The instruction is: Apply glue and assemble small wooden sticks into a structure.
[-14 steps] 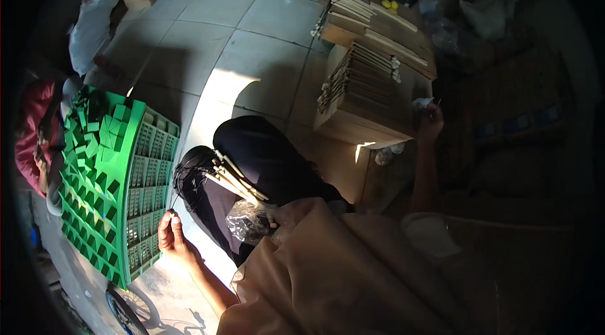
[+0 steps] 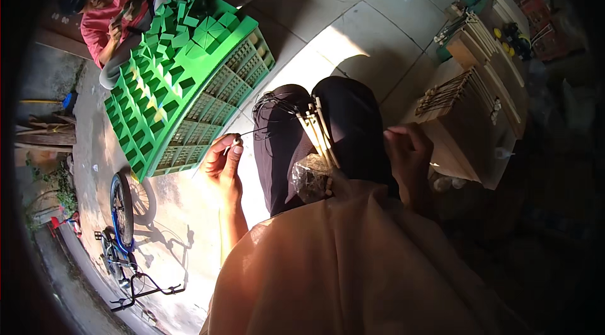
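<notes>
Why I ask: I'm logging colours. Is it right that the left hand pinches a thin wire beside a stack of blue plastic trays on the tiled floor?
Not quite: the plastic trays are green, not blue. The head view shows it. The left hand does pinch a thin wire beside them on the tiled floor.

A home craft yard: tiled floor (image 2: 372, 7), stacked wooden frames (image 2: 469, 114), bicycle (image 2: 123, 221).

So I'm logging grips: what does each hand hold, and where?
Left hand pinches a thin wire at its end; the right hand looks closed, its contents hidden.
</notes>
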`<state>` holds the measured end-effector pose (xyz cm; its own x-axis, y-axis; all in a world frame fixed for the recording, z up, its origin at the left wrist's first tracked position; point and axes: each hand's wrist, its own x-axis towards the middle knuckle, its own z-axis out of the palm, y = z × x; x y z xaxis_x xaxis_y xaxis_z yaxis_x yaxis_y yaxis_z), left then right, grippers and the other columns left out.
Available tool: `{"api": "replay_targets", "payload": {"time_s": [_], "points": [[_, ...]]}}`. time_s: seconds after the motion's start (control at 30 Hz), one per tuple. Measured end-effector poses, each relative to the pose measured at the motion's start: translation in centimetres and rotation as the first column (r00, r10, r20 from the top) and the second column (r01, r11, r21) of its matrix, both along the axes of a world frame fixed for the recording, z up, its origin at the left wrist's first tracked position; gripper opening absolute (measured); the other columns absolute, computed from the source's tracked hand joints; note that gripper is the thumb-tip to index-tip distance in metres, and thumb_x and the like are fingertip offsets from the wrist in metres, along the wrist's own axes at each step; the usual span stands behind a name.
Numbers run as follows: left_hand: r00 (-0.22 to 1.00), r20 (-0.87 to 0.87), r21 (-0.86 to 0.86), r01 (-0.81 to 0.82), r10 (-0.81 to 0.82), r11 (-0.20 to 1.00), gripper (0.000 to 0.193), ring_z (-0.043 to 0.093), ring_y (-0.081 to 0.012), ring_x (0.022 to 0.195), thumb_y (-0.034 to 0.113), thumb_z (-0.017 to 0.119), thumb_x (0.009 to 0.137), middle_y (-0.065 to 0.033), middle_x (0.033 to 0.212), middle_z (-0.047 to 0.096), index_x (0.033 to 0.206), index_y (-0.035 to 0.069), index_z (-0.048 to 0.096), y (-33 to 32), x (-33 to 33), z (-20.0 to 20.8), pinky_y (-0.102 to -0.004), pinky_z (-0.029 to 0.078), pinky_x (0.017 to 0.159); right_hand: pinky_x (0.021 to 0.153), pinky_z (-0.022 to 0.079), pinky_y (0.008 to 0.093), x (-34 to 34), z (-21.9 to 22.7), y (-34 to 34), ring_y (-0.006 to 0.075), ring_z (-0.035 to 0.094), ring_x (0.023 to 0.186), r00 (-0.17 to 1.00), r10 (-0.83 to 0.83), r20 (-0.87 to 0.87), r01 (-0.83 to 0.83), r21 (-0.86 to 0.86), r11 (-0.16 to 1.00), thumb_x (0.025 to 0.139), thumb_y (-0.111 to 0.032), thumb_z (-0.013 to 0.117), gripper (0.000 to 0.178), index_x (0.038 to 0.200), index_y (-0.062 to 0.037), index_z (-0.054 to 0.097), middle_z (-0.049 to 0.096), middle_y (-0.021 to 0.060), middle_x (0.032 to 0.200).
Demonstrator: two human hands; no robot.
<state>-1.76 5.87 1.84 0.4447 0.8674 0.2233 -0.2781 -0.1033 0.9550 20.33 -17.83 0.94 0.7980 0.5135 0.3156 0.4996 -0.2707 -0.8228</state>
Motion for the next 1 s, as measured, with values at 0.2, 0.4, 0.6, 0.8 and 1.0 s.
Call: {"api": "replay_targets", "payload": {"time_s": [0.2,0.4,0.6,0.8,1.0], "points": [[0.999,-0.011,-0.04,-0.04,0.039,0.998,0.017,0.054,-0.0126,0.08,-0.007,0.061,0.074,-0.009,0.09,0.058,0.091,-0.003,0.06,-0.5,-0.4,1.7,-0.0237,0.043,0.075,0.055,0.044,0.0319,-2.6,-2.2,9.9,0.0258,0.059,0.064,0.967,0.254,0.025,-0.252,-0.08,0.965,0.068,-0.01,0.067,0.015,0.073,-0.0006,0.057,0.057,0.0129,0.069],[0.998,-0.004,-0.069,-0.056,0.056,0.996,0.017,0.053,-0.0128,0.081,-0.006,0.061,0.074,-0.009,0.091,0.057,0.091,-0.004,0.059,-0.4,-0.4,2.2,-0.0246,0.043,0.076,0.051,0.042,0.0298,-1.9,-2.3,10.3,0.0206,0.055,0.052,0.876,0.449,-0.176,-0.463,-0.044,0.885,0.07,-0.011,0.066,0.014,0.07,-0.0009,0.056,0.054,0.0119,0.06],[0.992,-0.075,-0.04,-0.105,0.102,0.994,0.016,0.053,-0.0126,0.082,-0.005,0.061,0.074,-0.008,0.089,0.057,0.09,-0.004,0.06,0.6,0.3,1.8,-0.0243,0.043,0.077,0.047,0.033,0.0215,0.9,1.1,9.9,0.0039,0.041,0.055,0.847,0.359,-0.392,-0.367,0.056,0.928,0.076,-0.013,0.064,0.014,0.08,-0.0001,0.059,0.056,0.0005,0.064],[0.964,-0.264,0.023,-0.036,0.041,0.999,0.016,0.056,-0.0121,0.077,0.003,0.063,0.077,-0.0074,0.083,0.061,0.091,-0.005,0.059,1.6,3.8,-0.1,-0.0236,0.045,0.072,0.058,0.042,0.0193,5.7,10.2,10.2,0.005,0.053,0.067,0.908,0.401,-0.122,-0.391,0.097,0.915,0.079,-0.008,0.061,0.018,0.092,0.0034,0.06,0.062,0.0057,0.075],[0.967,-0.224,0.005,0.126,-0.122,0.992,0.024,0.057,-0.0104,0.078,0.005,0.064,0.077,-0.0067,0.087,0.061,0.099,-0.003,0.057,1.1,9.3,-1.5,-0.0215,0.045,0.07,0.057,0.045,0.0255,10.1,14.6,11.3,0.0172,0.06,0.063,0.899,0.36,0.25,-0.363,-0.037,0.931,0.072,-0.009,0.065,0.015,0.082,0.0001,0.059,0.061,0.0103,0.07]]}}
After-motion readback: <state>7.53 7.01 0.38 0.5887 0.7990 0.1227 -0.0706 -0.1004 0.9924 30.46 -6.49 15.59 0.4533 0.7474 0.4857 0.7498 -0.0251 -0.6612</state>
